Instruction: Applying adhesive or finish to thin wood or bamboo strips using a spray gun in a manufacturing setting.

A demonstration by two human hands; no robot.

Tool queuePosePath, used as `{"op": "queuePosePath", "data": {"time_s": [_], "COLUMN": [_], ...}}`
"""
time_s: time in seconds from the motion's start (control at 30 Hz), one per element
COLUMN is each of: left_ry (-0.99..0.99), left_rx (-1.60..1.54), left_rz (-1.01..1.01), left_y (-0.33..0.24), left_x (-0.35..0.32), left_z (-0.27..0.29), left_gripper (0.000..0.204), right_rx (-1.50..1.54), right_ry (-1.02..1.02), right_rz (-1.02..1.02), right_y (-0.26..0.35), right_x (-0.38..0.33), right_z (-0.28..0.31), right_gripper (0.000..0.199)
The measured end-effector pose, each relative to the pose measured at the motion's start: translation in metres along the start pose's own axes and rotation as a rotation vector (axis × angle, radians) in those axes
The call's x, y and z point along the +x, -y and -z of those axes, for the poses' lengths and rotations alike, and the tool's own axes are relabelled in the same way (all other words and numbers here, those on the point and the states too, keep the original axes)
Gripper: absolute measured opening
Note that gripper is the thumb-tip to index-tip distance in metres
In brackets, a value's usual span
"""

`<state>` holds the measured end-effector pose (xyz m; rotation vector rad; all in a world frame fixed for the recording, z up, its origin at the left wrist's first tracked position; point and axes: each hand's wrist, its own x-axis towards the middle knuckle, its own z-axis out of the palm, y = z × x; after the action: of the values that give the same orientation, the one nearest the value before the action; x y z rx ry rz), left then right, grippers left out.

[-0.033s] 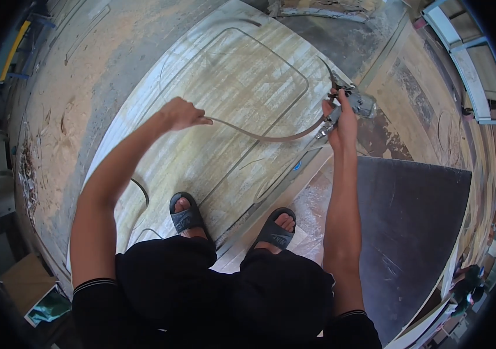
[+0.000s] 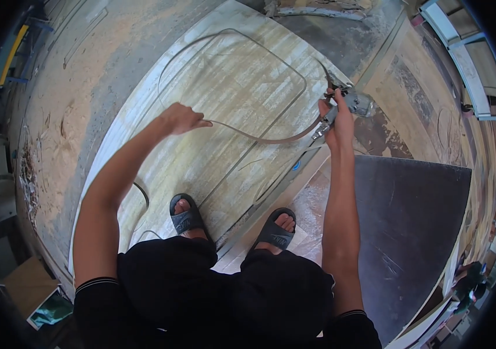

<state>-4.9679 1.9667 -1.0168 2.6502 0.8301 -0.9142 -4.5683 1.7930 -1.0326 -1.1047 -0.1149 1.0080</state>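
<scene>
Though its far end is hard to make out, the metal tool (image 2: 353, 103) sits clenched in the right hand (image 2: 334, 116), seemingly some grinder or trimmer. From it a thin curved strip (image 2: 259, 137) sags leftward above the pale board (image 2: 230, 81) to the left hand (image 2: 181, 119), whose fingers pinch its other end.

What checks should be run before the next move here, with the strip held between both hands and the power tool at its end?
1. Left hand grips the thin strip: ok.
2. Right hand holds the power tool: ok.
3. Strip free between the hands, bowed above the pale wood panel: ok.
4. Both feet in sandals planted on the panel: ok.
5. Toes covered: not ok, sandals are open.
6. Tool running or stopped: cannot tell.
</scene>
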Motion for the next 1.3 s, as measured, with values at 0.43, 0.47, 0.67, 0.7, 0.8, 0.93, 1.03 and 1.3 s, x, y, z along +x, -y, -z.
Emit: {"op": "queuePosePath", "data": {"time_s": [0.43,0.47,0.67,0.7,0.8,0.93,1.03,1.3], "left_ry": [0.653,0.538,0.086,0.170,0.553,0.512,0.237,-0.326], "left_rx": [-0.974,-0.916,-1.960,-2.137,-2.334,-2.034,-1.727,-0.921], "left_rz": [-0.025,-0.181,-0.382,-0.483,-0.519,-0.321,-0.004,0.269], "left_y": [-0.064,-0.076,-0.161,-0.161,-0.163,-0.118,-0.059,-0.042], "left_x": [0.084,0.098,0.130,0.134,0.130,0.087,0.056,0.049], "left_z": [-0.025,-0.025,0.018,0.018,0.002,-0.042,-0.062,-0.009], "left_gripper": [0.069,0.064,0.050,0.048,0.044,0.037,0.033,0.034], "right_rx": [0.352,0.341,0.701,0.740,0.789,0.739,0.523,-0.508], "right_ry": [0.156,0.162,0.306,0.306,0.291,0.246,0.158,-0.219], "right_rz": [-0.105,-0.109,-0.253,-0.263,-0.266,-0.141,-0.117,-0.008], "right_y": [0.007,0.005,-0.007,-0.009,-0.003,0.019,0.026,0.014], "right_x": [-0.009,-0.007,-0.018,-0.021,-0.018,0.006,0.017,-0.049], "right_z": [-0.047,-0.053,-0.084,-0.093,-0.094,-0.059,-0.031,0.029], "right_gripper": [0.039,0.039,0.040,0.039,0.038,0.039,0.032,0.040]}}
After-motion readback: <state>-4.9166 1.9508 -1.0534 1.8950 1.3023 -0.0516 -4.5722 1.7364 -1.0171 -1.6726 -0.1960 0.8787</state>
